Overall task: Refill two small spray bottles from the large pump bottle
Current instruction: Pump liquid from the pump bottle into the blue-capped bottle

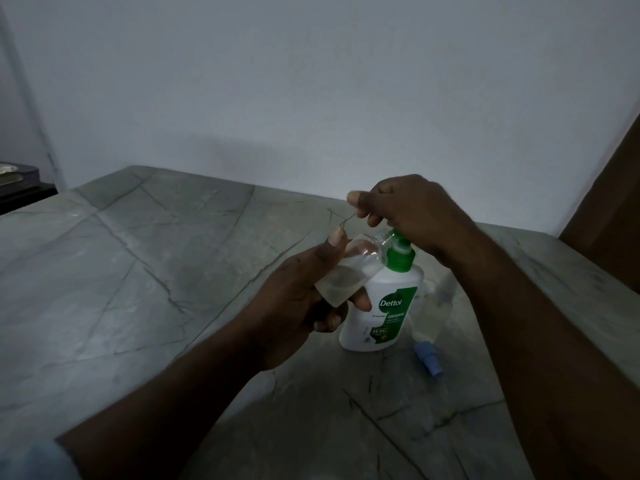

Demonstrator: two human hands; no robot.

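The large white Dettol pump bottle (381,306) with a green pump head (400,254) stands on the stone counter. My left hand (298,306) grips a small clear spray bottle (349,271), uncapped and tilted, its open mouth against the pump's nozzle. There is some clear liquid in it. My right hand (408,209) sits over the pump head with its fingers curled. A thin clear dip tube (346,221) sticks out from those fingers; the spray cap it belongs to is hidden in the hand. A second small clear bottle (436,306) with a blue spray top (429,358) lies just right of the pump bottle.
The grey veined stone counter (156,271) runs to a white wall behind. A dark object (17,181) sits at the far left edge. A brown wooden panel (609,216) stands at the right.
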